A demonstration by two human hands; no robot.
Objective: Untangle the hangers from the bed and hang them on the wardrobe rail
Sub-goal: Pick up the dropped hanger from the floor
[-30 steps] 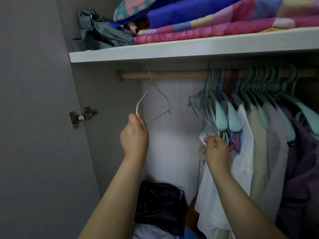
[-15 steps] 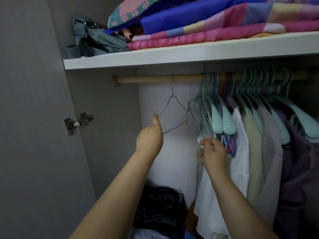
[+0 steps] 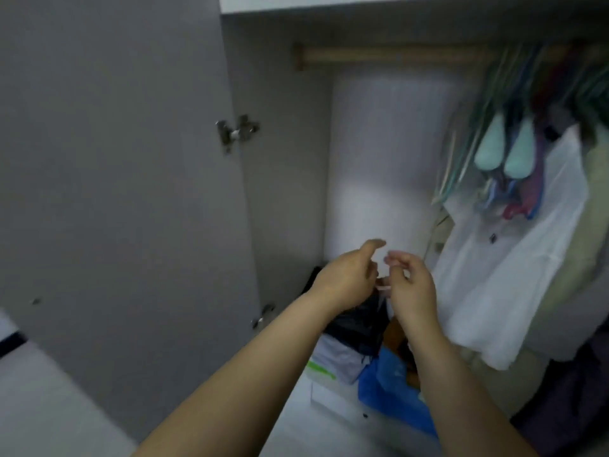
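Both hands dropped: left hand (image 3: 346, 278) beside right hand (image 3: 412, 285), below rail (image 3: 395, 56).

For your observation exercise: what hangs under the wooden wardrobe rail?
Under the wardrobe rail, blurred coloured hangers and a white shirt crowd its right end. Whether the bare-looking left stretch holds anything is unclear.

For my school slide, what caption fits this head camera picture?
Two empty hands, left hand and right hand, meet below the wardrobe rail, beside bunched hangers.

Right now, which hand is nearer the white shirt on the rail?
Right. The right hand is just left of the white shirt, near its lower edge. The left hand is further left, beyond the right hand, above the black bag.
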